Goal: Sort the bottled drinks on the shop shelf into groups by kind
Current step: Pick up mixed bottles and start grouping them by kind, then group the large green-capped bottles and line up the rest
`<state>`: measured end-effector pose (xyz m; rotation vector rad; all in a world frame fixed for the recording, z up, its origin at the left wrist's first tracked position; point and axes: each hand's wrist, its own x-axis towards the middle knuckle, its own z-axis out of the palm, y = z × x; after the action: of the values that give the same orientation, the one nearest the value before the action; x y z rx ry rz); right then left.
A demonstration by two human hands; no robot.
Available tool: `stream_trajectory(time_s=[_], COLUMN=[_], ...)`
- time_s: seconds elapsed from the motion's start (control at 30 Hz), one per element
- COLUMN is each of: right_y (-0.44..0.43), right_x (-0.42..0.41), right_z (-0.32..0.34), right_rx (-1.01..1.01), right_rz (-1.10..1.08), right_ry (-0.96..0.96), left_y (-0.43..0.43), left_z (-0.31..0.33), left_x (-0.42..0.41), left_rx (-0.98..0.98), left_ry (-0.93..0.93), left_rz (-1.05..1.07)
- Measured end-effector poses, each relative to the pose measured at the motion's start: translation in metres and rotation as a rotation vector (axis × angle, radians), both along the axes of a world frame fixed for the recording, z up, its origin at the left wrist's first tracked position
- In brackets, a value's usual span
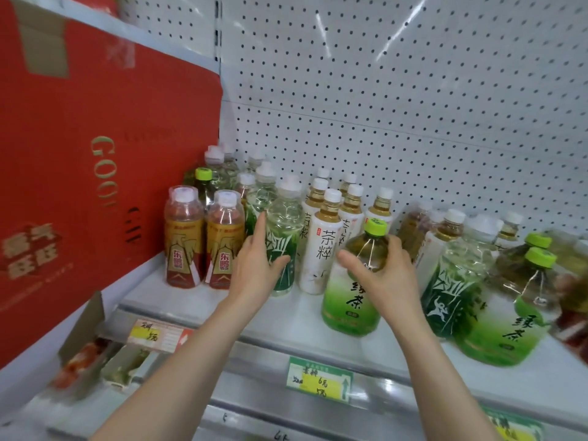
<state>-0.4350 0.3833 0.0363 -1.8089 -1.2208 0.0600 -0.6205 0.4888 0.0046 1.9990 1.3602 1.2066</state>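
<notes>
Right grip (385,268) clasps green-tea bottle (350,303), cap up, tilted right; left grip (254,264) clasps upright clear bottle (284,218).

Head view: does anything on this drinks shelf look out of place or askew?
Yes. One green-capped bottle stands alone at the back left, among white-capped bottles behind the two red-and-gold bottles. On the right, a clear green-label bottle sits mixed among green tea bottles. Nothing looks spilled or damaged.
</notes>
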Motion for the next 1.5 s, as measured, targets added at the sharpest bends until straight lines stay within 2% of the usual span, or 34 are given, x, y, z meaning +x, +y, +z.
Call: stream_trajectory(time_s=[0.17,0.3,0.37,0.47,0.53,0.67,0.83,0.97,1.1,1.2,1.33,1.5], right_y=[-0.003,-0.003,-0.001,0.0,-0.001,-0.004,-0.009,-0.02,-0.041,-0.065,-0.094,-0.138], right_x=[0.003,0.0,-0.004,-0.005,-0.005,-0.01,-0.018,-0.017,-0.015,-0.01,0.005,0.033], right_z=[0.001,-0.011,-0.015,-0.019,-0.024,-0.029,-0.024,-0.02,-0.01,0.002,0.012,0.008], right_rx=[-0.027,0.052,0.087,0.103,0.103,0.139,0.167,0.187,0.287,0.344,0.362,0.409], right_rz=[0.218,0.178,0.142,0.15,0.164,0.115,0.074,0.056,0.006,0.0,-0.011,-0.08], right_ry=[0.151,0.227,0.25,0.318,0.358,0.355,0.346,0.331,0.294,0.3,0.351,0.397], left_y=[-0.015,-0.017,-0.011,0.004,0.011,0.007,-0.001,-0.009,-0.038,-0.058,-0.08,-0.113], left_z=[-0.009,-0.004,0.006,0.02,0.029,0.041,0.033,0.039,0.042,0.057,0.071,0.072], left_x=[-0.022,-0.036,-0.041,-0.046,-0.048,-0.051,-0.054,-0.068,-0.074,-0.066,-0.043,0.006], left_rx=[0.182,0.334,0.412,0.327,0.248,0.273,0.237,0.184,0.212,0.169,0.031,-0.044], left_ry=[0.005,-0.026,0.017,0.129,0.141,0.023,0.048,-0.045,-0.15,-0.259,-0.438,-0.471], left_rz=[-0.009,0.069,0.155,0.195,0.179,0.164,0.134,0.055,0.01,-0.09,-0.341,-0.544])
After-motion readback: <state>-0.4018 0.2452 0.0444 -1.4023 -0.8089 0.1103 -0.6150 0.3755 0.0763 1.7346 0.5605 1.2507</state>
